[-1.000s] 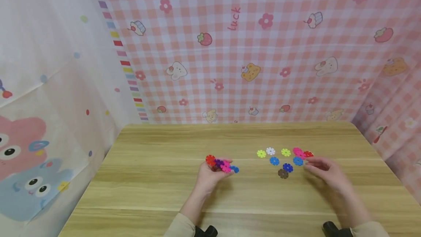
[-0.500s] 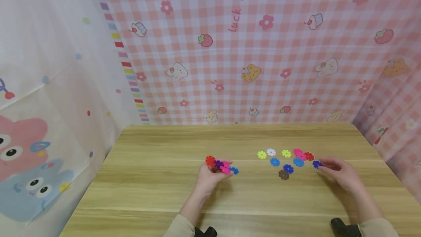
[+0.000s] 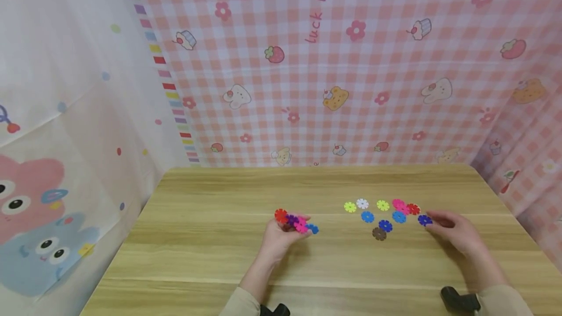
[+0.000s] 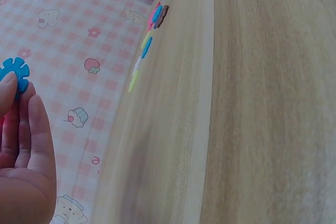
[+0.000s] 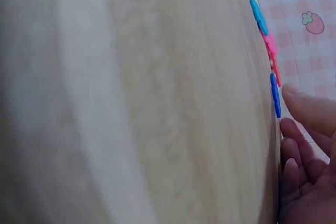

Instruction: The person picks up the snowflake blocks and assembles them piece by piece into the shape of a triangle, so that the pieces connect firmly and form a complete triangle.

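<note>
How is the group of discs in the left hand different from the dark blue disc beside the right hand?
The held group has several discs in different colours; the dark blue disc is single. The held group is raised in the left hand; the dark blue disc lies on the table beside the right hand. Both show notched edges.

tabletop discs (image 3: 365,215): 11 | held discs (image 3: 300,226) showing: 4 | hands (image 3: 277,240): 2 | table (image 3: 197,247): 1

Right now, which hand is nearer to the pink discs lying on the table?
Right. The right hand is to the right of the pink discs, past a red disc; the left hand, holding other discs, is farther away on their left.
</note>
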Action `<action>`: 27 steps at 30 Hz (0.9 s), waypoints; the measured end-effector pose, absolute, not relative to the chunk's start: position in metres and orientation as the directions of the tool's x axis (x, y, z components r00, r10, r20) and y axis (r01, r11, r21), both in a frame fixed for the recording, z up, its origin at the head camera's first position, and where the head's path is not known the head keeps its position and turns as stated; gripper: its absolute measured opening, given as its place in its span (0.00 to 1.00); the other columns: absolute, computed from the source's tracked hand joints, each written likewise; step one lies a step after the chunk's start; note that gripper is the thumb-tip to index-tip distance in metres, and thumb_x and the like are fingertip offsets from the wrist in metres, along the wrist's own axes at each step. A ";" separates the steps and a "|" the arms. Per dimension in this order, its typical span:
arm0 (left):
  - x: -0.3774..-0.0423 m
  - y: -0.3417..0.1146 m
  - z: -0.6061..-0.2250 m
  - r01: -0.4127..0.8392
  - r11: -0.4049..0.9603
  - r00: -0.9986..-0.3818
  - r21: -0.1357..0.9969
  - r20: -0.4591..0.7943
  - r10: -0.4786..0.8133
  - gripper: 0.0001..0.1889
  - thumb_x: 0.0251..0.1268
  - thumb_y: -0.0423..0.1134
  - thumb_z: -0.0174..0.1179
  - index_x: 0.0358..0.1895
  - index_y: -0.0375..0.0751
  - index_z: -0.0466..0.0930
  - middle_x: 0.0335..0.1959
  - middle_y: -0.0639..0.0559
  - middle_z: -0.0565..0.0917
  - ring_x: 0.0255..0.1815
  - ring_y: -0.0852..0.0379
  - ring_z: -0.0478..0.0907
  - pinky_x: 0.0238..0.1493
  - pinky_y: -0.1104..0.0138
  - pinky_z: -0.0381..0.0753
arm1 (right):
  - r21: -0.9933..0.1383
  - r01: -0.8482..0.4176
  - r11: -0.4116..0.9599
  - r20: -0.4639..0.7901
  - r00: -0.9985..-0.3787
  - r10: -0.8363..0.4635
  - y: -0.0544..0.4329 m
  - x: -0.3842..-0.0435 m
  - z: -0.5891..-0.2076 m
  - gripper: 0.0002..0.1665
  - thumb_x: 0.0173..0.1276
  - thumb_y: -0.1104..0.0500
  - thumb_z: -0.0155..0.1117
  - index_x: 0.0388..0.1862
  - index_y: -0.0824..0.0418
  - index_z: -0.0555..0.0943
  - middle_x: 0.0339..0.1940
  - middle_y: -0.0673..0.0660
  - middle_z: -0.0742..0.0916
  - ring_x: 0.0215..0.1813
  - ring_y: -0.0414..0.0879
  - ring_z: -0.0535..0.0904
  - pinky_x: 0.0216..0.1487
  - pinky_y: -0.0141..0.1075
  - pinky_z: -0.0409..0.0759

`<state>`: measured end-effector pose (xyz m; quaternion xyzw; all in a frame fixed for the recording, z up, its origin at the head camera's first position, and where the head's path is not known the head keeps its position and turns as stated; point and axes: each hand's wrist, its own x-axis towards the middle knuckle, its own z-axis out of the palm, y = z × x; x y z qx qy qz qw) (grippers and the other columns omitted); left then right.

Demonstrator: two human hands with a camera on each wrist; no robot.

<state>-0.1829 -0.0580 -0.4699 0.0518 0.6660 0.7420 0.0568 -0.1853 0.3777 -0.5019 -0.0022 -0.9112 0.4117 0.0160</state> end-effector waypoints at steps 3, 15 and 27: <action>-0.182 -0.057 -0.470 -0.011 -0.119 -0.988 0.993 0.008 0.152 0.19 0.48 0.22 0.71 0.48 0.28 0.84 0.47 0.40 0.85 0.44 0.53 0.84 0.49 0.67 0.82 | -0.714 -0.044 0.699 0.057 -0.998 -0.004 0.379 -0.188 -0.505 0.28 0.69 0.57 0.67 0.60 0.75 0.76 0.54 0.73 0.81 0.42 0.27 0.72 0.39 0.25 0.74; -0.182 -0.054 -0.471 -0.023 -0.131 -0.990 0.991 -0.005 0.141 0.19 0.47 0.21 0.71 0.47 0.28 0.84 0.48 0.40 0.85 0.43 0.54 0.84 0.48 0.67 0.82 | -0.659 -0.098 0.746 0.119 -0.993 -0.025 0.375 -0.191 -0.504 0.20 0.64 0.61 0.72 0.50 0.73 0.82 0.43 0.66 0.84 0.36 0.36 0.74 0.36 0.31 0.74; -0.184 -0.053 -0.473 -0.029 -0.137 -0.992 0.990 -0.012 0.128 0.19 0.47 0.21 0.71 0.47 0.27 0.84 0.47 0.39 0.86 0.43 0.54 0.84 0.47 0.67 0.82 | -0.716 -0.069 0.695 0.078 -0.997 -0.020 0.370 -0.182 -0.502 0.18 0.66 0.64 0.69 0.50 0.73 0.76 0.36 0.58 0.83 0.33 0.37 0.73 0.33 0.30 0.73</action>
